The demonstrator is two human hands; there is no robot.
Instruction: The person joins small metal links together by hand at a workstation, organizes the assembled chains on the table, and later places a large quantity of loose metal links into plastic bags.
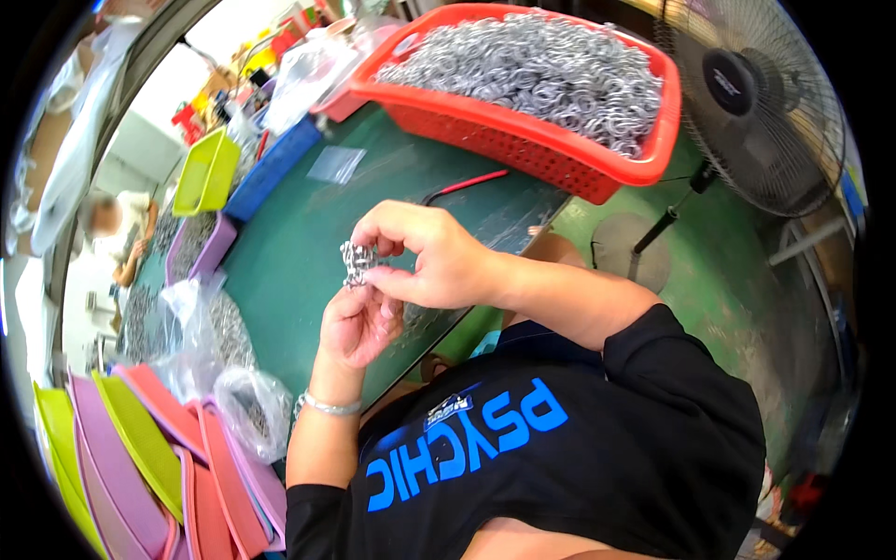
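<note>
Over the green tabletop, my right hand is closed, thumb and fingers pinching a small cluster of silvery metal parts. Just below it, my left hand has its fingers curled, and their tips hold the lower end of the same cluster. The parts look like short pieces bunched together; their exact kind is too small to tell. On the table beyond the hands lies a tool with a red handle and a dark curved end. A small clear plastic bag rests farther left.
A red plastic basket heaped with metal rings stands at the far edge. To its right is a black standing fan. Lime and purple bins, loose metal parts and stacked coloured trays line the left, where another person sits.
</note>
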